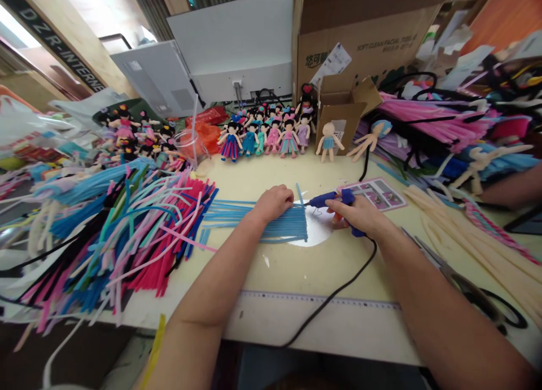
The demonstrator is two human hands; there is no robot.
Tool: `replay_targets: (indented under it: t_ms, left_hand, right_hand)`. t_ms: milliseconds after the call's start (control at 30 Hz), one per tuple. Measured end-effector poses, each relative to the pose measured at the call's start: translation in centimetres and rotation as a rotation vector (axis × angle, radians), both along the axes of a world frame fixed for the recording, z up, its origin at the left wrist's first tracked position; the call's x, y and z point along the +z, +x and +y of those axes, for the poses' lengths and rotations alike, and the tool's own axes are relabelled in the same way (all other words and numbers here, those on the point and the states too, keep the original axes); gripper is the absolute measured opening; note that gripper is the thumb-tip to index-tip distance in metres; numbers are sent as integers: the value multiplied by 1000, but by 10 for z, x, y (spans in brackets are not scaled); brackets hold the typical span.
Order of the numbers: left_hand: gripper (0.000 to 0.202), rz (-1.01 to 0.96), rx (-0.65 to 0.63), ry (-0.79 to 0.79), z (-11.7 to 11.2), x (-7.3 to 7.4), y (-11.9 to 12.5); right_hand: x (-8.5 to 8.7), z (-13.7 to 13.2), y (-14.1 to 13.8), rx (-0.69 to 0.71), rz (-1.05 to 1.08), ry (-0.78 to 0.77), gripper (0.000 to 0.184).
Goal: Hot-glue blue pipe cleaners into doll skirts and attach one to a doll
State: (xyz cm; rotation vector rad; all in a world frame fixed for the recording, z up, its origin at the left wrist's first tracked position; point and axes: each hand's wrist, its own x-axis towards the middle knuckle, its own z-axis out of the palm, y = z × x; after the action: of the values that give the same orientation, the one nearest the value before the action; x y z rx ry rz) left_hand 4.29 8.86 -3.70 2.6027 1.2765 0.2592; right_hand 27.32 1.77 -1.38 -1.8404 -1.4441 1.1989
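Note:
My right hand [359,212] is closed round a blue hot glue gun [324,200], whose nozzle points left at a row of blue pipe cleaners [283,227]. Those pipe cleaners lie side by side, with one crosswise strip along their right ends. My left hand [275,202] rests on the far side of the row, its fingers bent down together near the nozzle tip; whatever is pinched under them is hidden. Beneath the right end of the row shows a white round patch [319,232]. A black cord [334,294] runs from the glue gun to the table's front edge.
Bundles of coloured pipe cleaners [165,232] cover the left side. Finished dolls [271,133] stand at the back before a monitor [237,45] and cardboard box [359,40]. Scissors [461,283] and cream strips [478,243] lie right; a ruler [317,299] runs along the front.

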Motion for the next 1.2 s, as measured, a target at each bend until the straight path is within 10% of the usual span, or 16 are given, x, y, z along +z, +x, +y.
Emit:
replay_targets:
  t_ms: [1200]
  left_hand:
    - [17,-95,14,-94,-2,0,-3]
  right_hand:
    - [-30,10,8,-16,73,-8,36]
